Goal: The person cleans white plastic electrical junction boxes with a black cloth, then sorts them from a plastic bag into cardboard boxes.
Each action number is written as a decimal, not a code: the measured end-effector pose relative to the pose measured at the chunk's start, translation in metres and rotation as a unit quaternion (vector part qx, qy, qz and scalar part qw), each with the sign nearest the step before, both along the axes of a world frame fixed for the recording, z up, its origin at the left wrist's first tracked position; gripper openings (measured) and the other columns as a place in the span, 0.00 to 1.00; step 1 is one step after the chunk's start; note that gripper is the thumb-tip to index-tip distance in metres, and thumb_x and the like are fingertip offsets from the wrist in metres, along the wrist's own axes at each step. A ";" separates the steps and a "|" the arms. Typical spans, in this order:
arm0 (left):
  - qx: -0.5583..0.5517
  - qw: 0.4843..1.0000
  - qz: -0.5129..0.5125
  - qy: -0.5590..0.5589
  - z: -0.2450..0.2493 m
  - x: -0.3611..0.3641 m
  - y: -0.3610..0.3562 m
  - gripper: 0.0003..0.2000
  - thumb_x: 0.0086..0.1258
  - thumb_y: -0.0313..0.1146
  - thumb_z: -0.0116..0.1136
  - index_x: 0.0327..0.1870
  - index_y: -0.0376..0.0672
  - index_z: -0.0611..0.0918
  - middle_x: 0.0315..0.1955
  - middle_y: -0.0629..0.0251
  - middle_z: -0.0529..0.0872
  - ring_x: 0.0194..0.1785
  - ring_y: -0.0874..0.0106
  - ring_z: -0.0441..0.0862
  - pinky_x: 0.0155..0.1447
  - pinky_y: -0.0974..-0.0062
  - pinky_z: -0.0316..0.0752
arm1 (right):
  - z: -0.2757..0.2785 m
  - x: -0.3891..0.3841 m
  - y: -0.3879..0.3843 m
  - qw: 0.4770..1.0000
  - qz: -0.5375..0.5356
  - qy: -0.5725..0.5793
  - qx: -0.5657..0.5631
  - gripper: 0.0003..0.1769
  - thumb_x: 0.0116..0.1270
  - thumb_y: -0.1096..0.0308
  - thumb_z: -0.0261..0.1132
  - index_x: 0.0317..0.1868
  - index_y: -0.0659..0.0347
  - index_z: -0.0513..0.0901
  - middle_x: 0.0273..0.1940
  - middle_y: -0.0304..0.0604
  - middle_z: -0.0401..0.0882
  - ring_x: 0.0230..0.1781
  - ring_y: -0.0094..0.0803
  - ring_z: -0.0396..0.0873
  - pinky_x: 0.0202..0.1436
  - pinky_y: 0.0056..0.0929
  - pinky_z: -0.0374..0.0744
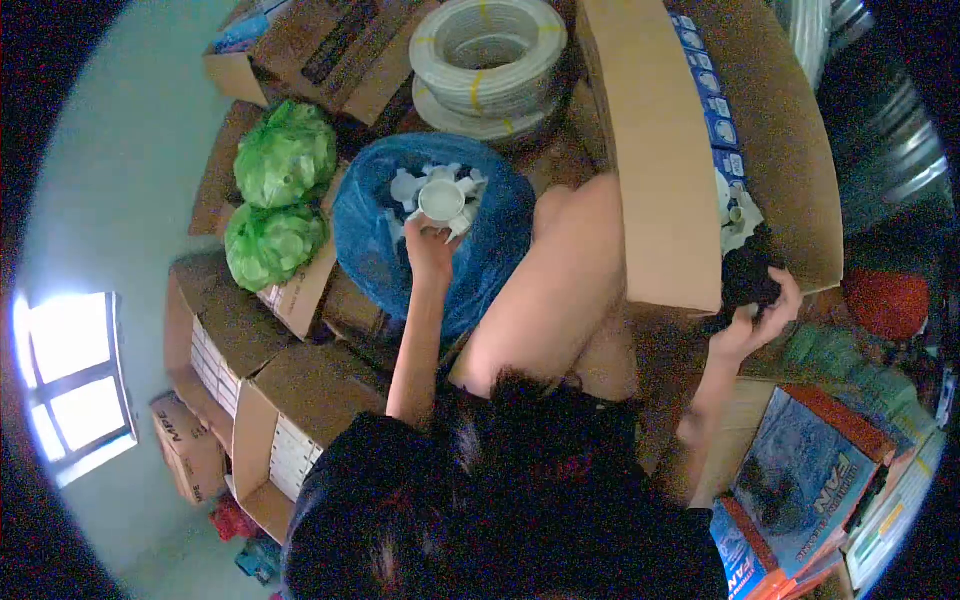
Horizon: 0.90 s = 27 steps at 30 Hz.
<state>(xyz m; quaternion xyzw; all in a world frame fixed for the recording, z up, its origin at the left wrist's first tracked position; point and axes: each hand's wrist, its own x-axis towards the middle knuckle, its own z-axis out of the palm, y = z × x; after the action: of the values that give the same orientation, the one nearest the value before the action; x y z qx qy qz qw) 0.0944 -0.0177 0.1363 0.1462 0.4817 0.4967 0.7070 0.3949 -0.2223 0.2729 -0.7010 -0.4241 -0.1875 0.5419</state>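
My left hand (432, 248) grips a white round junction box (442, 201) by its lower edge, over an open blue plastic bag (375, 265). More white fittings (405, 188) of the same sort lie inside that bag. On the other side, my right hand (755, 325) has its fingers and thumb curled at a black crumpled thing (748, 272), perhaps a bag, at the near end of a tall open cardboard box (665, 170). Blue-and-white small boxes (718, 125) line this box, with white pieces (737, 220) next to the black thing.
Two green bags (275, 245) of white pieces sit at the left. Coiled white tubing (487, 60) stands behind the blue bag. Open cartons (265, 400) with white boxes are at lower left. Fan boxes (805, 480) lie at lower right. My bent leg (555, 280) is between both hands.
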 end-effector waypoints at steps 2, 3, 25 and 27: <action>0.064 0.994 -0.053 -0.077 0.053 0.015 -0.009 0.23 0.61 0.47 0.41 0.52 0.41 0.70 0.42 0.57 0.77 0.45 0.63 0.76 0.40 0.64 0.76 | 0.004 -0.002 -0.003 1.000 0.002 0.022 0.009 0.18 0.51 0.65 0.52 0.41 0.67 0.70 0.40 0.45 0.69 0.47 0.37 0.64 0.56 0.35 0.61; 0.098 0.985 -0.080 -0.116 0.077 0.022 -0.012 0.23 0.61 0.48 0.39 0.52 0.41 0.70 0.44 0.55 0.77 0.48 0.61 0.75 0.40 0.63 0.77 | 0.010 -0.005 -0.004 0.999 -0.030 0.023 -0.020 0.17 0.47 0.73 0.47 0.39 0.66 0.70 0.40 0.46 0.69 0.43 0.36 0.66 0.52 0.32 0.64; 0.193 0.948 -0.252 0.004 0.200 0.065 -0.134 0.26 0.57 0.36 0.50 0.59 0.40 0.65 0.56 0.57 0.68 0.60 0.62 0.65 0.63 0.67 0.58 | 0.076 -0.141 -0.013 0.970 0.222 0.010 -0.099 0.38 0.46 0.65 0.68 0.55 0.68 0.60 0.59 0.63 0.53 0.62 0.57 0.50 0.63 0.52 0.52; 0.379 0.861 -0.303 0.150 0.220 0.069 -0.127 0.26 0.55 0.33 0.55 0.57 0.39 0.67 0.55 0.56 0.70 0.60 0.62 0.66 0.63 0.67 0.59 | 0.090 -0.144 -0.016 0.957 0.199 0.064 -0.199 0.35 0.42 0.69 0.69 0.52 0.67 0.66 0.56 0.59 0.59 0.60 0.50 0.57 0.63 0.47 0.54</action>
<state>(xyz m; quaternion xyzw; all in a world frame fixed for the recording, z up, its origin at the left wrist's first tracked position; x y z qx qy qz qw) 0.1638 -0.1444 0.3561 0.6144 0.2888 0.3744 0.6316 0.2510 -0.2381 0.3625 -0.7064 -0.5483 0.0573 0.4440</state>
